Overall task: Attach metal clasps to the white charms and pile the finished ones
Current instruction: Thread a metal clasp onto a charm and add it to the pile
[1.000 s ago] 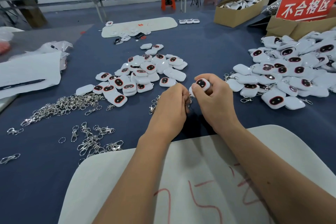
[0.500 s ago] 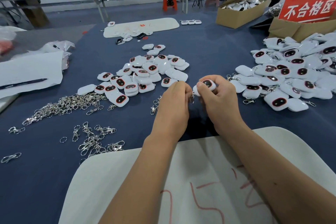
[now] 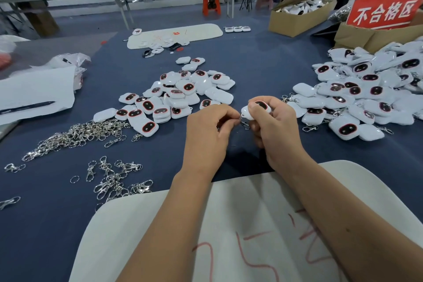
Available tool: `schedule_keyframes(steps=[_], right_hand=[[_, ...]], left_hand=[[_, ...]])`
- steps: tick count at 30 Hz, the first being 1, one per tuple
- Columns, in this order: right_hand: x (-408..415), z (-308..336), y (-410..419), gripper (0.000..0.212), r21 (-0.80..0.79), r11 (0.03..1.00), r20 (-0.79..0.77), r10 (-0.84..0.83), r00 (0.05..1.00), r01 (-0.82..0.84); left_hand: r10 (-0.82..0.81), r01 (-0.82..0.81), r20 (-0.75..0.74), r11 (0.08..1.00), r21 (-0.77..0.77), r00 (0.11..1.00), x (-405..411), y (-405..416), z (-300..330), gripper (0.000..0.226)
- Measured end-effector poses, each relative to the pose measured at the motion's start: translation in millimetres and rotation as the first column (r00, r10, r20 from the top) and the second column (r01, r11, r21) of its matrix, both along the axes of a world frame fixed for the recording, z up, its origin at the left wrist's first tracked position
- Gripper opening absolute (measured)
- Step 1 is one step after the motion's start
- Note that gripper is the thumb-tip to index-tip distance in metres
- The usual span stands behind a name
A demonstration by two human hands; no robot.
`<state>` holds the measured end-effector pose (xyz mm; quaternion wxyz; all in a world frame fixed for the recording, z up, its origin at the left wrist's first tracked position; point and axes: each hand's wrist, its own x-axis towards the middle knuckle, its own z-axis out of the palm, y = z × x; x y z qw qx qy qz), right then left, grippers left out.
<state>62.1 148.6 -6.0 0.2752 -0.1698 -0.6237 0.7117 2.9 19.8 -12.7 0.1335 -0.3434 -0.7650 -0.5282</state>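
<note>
I hold one white charm (image 3: 256, 110) in my right hand (image 3: 274, 130), thumb and curled fingers clamped round its body, its dark oval face turned up. At its lower left corner, between the two sets of fingertips, a metal clasp (image 3: 244, 122) hangs; my left hand (image 3: 207, 130) pinches it, fingers curled tight on the ring. Whether the ring is already through the charm's loop is too small to tell, so I judge this piece as mid-attachment.

Beyond my left fingers, up and to the left, lies the pile of bare charms (image 3: 178, 96), a few dozen by the look of it, none showing a clasp. Further left of that hand sprawls the heap of loose clasps (image 3: 75, 133), with a smaller scatter of clasps (image 3: 114, 178) nearer my wrist.

Just right of my right fingers begins the finished pile (image 3: 361, 98), far larger, with clasps poking out along its near edge. By that measure I judge the job well past halfway: the big pile is done, the middle pile is left.

All of it sits on a blue cloth table (image 3: 251, 57). My forearms rest over a white pad (image 3: 251, 224) marked in red. Behind the finished pile stand a red sign (image 3: 384, 10) and cardboard boxes (image 3: 295, 18).
</note>
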Motion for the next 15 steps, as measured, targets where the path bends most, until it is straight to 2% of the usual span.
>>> schedule_keyframes(steps=[4, 9, 15], right_hand=[[0.8, 0.1, 0.9, 0.010, 0.000, 1.000, 0.000, 0.011, 1.000, -0.011], [1.9, -0.8, 1.0, 0.006, 0.117, 0.993, -0.017, -0.003, 1.000, 0.005], [1.6, -0.4, 0.9, 0.007, 0.059, 0.998, -0.036, 0.039, 0.999, -0.037]], left_hand=[[-0.032, 0.032, 0.003, 0.999, -0.023, 0.999, -0.8, -2.0, 2.0, 0.016], [-0.062, 0.064, 0.035, 0.996, -0.061, 0.997, -0.3, -2.9, 3.8, 0.015], [-0.066, 0.067, 0.087, 0.998, -0.012, 0.994, 3.0, -2.1, 7.1, 0.014]])
